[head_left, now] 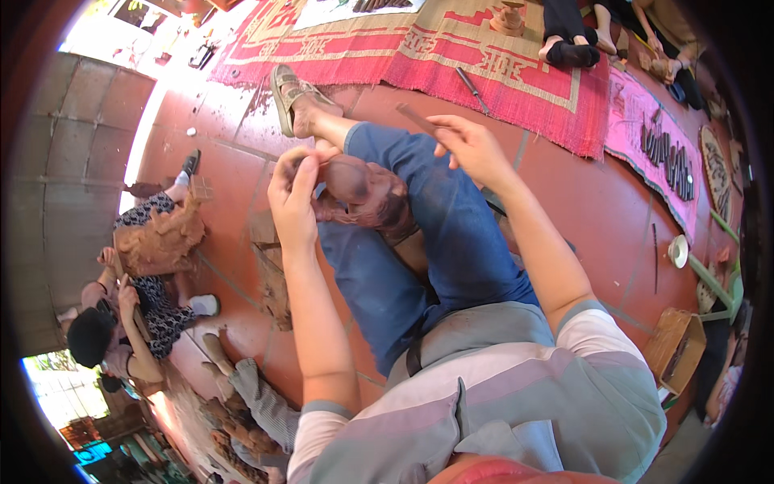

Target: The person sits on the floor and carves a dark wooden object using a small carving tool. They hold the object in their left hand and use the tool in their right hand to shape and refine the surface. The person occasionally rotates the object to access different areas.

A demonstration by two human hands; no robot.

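Note:
A reddish-brown wooden carving (367, 194) with a smooth, rounded top rests on my blue-trousered lap. At its far left side my left hand (297, 184) curls its fingers against the rounded part; the fingertips are partly hidden. My right hand (468, 147) is raised off the carving to the right, above my knee. Between its thumb and fingers it pinches a thin, flat brown strip (416, 119), whose exact kind I cannot make out. The strip points up and left, apart from the carving.
Ahead, a red patterned rug (451, 60) covers the tiled floor, with a dark-handled tool (472, 89) at its edge. Several tools lie on a pink cloth (633, 133) at right, near a white bowl (678, 251) and wooden box (676, 348). At left, another person works a large carving (161, 238).

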